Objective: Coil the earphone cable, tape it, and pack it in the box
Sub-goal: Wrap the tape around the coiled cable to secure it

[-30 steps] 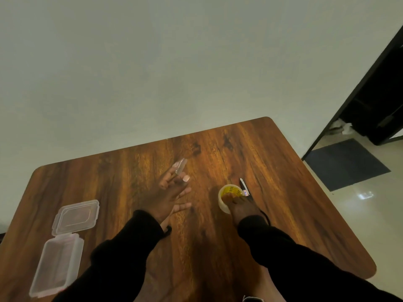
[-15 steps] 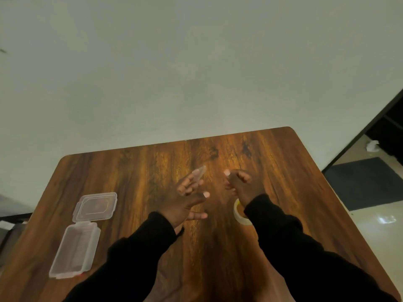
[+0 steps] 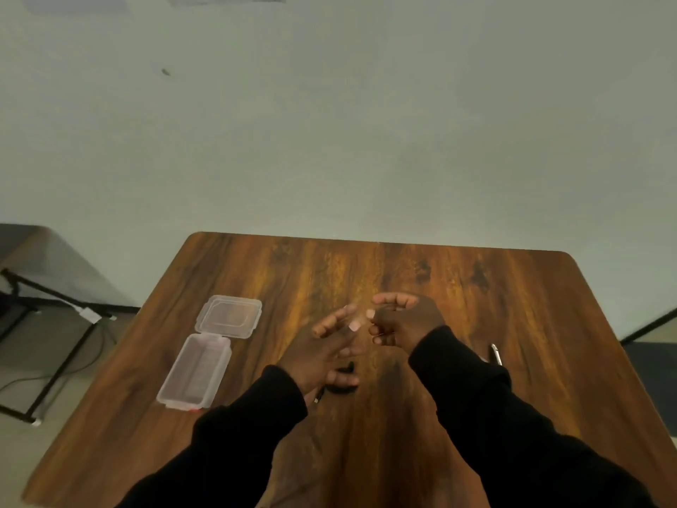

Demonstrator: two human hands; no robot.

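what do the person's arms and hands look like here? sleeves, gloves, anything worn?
Both arms wear long black sleeves, loose and plain, ending at the wrists. The left hand and right hand are bare: no gloves. Fingernails look pale. No rings, watch or markings show.

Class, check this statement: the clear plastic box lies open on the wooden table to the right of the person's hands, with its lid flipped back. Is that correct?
Not quite. The head view shows the clear plastic box on the left of both hands, beyond the left hand, not to the right of the right hand. The rest holds: it lies open on the wooden table, its lid flipped back.
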